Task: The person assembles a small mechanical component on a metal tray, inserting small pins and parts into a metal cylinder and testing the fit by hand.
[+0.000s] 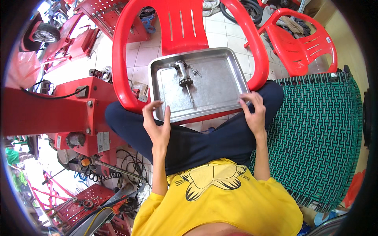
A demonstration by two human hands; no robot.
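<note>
A steel tray (220, 67) rests on the seat of a red plastic chair (118, 59) in front of my knees. In the tray lies a metal shaft assembly (185, 78) with a round collar and a thin rod pointing toward me. My left hand (156, 122) hovers at the tray's near left corner, fingers spread and empty. At the tray's near right edge my right hand (254, 112) has its fingertips on or just above the rim, holding nothing. I sit in dark trousers and a yellow shirt.
A red machine frame (59, 106) with cables and hoses stands to my left. A green woven seat (319, 133) is under me on the right. A second red chair (299, 43) stands at the back right, with tyres behind it. Red perforated tool shelves (78, 204) hold small parts at the lower left.
</note>
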